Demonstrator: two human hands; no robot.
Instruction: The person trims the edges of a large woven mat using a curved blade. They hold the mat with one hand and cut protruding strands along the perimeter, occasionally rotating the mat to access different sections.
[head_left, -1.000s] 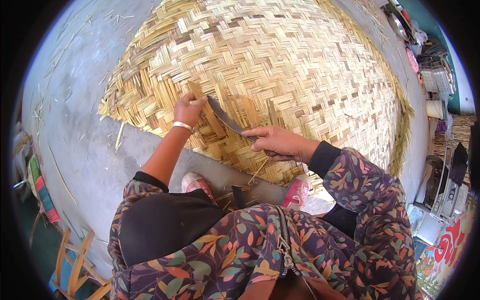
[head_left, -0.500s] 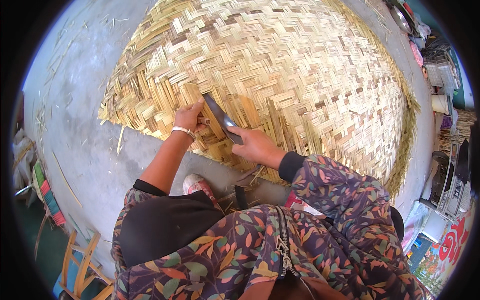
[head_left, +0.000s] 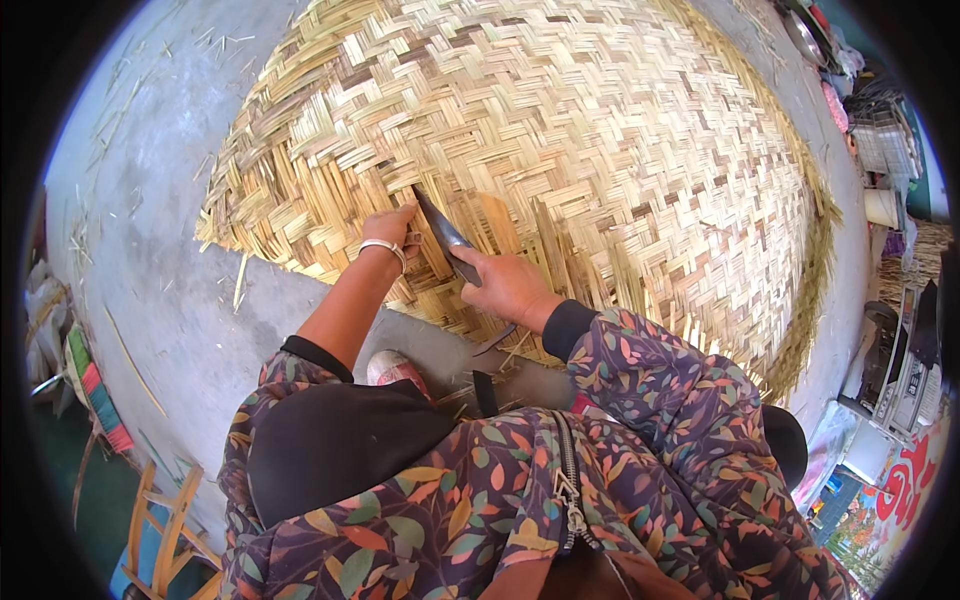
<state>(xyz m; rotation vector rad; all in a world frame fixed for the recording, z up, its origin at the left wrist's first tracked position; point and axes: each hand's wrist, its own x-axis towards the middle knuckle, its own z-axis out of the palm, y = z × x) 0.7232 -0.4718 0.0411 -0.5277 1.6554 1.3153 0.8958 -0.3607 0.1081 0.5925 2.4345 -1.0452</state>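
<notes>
A large woven mat point(head_left: 560, 130) of pale and brownish flat strips lies in front of me, its near left edge ragged with loose strip ends. My right hand point(head_left: 510, 288) grips a long dark metal blade point(head_left: 445, 232), its far tip slanting up and left onto the weave. Just left of the blade, my left hand point(head_left: 388, 232), with a white bracelet at the wrist, is closed over the strips near the mat's edge. What its fingers hold is hidden. A broad, smooth yellowish strip point(head_left: 497, 222) shows in the weave right of the blade.
Grey concrete floor point(head_left: 170, 190) with scattered straw bits surrounds the mat. My shoe point(head_left: 392, 368) stands close to its near edge. A wooden chair point(head_left: 165, 530) is at lower left, below a pink and green bristled brush point(head_left: 100, 400). Stacked household goods point(head_left: 885, 140) line the right side.
My left hand has turned and closed more, shifting slightly right. The broad strip by its thumb no longer shows, and a dark gap appears there. The blade has tilted more onto its edge.
</notes>
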